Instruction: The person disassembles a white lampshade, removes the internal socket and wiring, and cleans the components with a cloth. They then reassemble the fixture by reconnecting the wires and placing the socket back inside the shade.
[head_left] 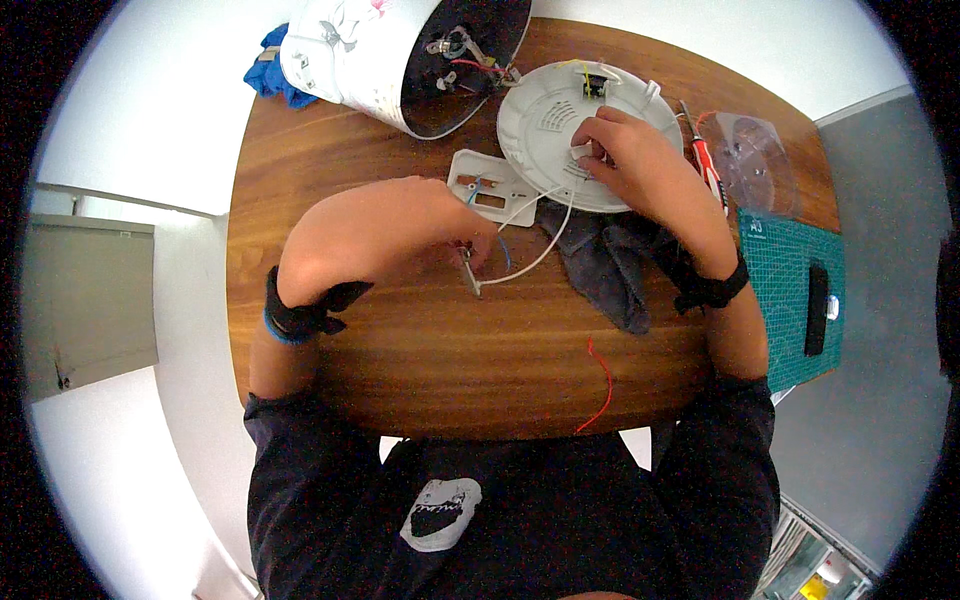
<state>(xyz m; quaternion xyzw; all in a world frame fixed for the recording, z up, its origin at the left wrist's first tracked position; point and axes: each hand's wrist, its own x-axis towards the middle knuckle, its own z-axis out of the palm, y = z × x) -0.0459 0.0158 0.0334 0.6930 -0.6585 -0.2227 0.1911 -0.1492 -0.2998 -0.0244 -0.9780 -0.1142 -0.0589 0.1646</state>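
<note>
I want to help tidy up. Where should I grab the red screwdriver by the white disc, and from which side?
Probably by the handle of the screwdriver, its thicker red-and-white part. Come from the right, over the clear bag: the right hand and the disc crowd its left side. It lies flat on the table, so pinch it across its width from above.

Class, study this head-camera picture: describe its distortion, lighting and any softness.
Head view: fisheye bends the wooden table edges and blackens the corners; even, bright light, pale glare on the white round base under the right hand; left hand slightly soft.
</note>
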